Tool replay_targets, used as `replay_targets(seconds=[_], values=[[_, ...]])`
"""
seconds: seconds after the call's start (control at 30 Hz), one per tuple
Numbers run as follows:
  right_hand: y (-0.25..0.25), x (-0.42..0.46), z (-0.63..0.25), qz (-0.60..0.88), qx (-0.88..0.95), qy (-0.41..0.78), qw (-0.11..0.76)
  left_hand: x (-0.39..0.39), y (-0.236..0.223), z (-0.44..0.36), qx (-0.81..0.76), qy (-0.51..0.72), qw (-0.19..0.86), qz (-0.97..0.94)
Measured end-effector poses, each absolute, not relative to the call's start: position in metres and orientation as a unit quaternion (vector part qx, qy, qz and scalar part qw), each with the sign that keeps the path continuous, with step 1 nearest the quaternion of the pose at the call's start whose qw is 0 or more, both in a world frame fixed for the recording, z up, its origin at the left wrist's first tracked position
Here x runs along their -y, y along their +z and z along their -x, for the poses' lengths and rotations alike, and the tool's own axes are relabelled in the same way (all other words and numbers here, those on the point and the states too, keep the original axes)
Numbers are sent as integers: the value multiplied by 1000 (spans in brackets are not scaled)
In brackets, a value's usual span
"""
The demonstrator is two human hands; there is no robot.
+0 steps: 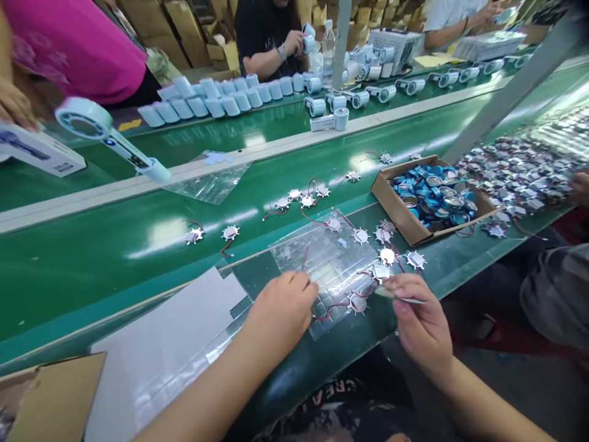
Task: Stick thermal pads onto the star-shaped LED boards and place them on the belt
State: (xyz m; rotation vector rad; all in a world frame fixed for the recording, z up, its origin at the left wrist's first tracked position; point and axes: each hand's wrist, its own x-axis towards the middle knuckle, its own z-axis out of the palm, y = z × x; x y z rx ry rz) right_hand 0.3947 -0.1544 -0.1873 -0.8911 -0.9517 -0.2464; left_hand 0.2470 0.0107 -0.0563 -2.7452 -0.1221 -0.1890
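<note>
My left hand [284,302] rests with curled fingers on a clear plastic sheet [317,248]; what its fingertips hold, if anything, is hidden. A short red wire shows just beyond its knuckles. My right hand [421,325] pinches a thin, flat, pale piece [409,300] between thumb and fingers. Right by those fingertips lies a silver, star-shaped part with spiky tabs [381,272]. Another such part with red and black wires [358,302] lies between my hands. More lie just past my right hand, among them one with a square pad [416,260].
A cardboard tray of blue-rimmed metal rings [432,193] stands right of centre, with many wired parts [524,166] beyond it. White sheets [170,344] lie left. Past the green belt [92,245] stand a light-blue handheld fan [115,144], rows of blue cylinders [216,107] and co-workers.
</note>
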Motion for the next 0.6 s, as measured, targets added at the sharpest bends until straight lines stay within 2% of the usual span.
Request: replay_targets(seconds=[0.07, 0.13, 0.2, 0.43, 0.6], values=[[-174, 150, -407, 394, 429, -115, 804, -18, -69, -218, 59, -109, 195, 973], [-153, 139, -429, 470, 432, -112, 761, -23, -85, -197, 40, -151, 208, 966], [-127, 122, -456, 619, 451, -99, 635, -23, -100, -186, 13, -194, 224, 955], [-50, 50, -502, 788, 529, -62, 311, -11, -127, -175, 29, -321, 271, 907], [-26, 43, -482, 830, 527, -85, 164, -39, -141, -171, -56, -389, 397, 829]])
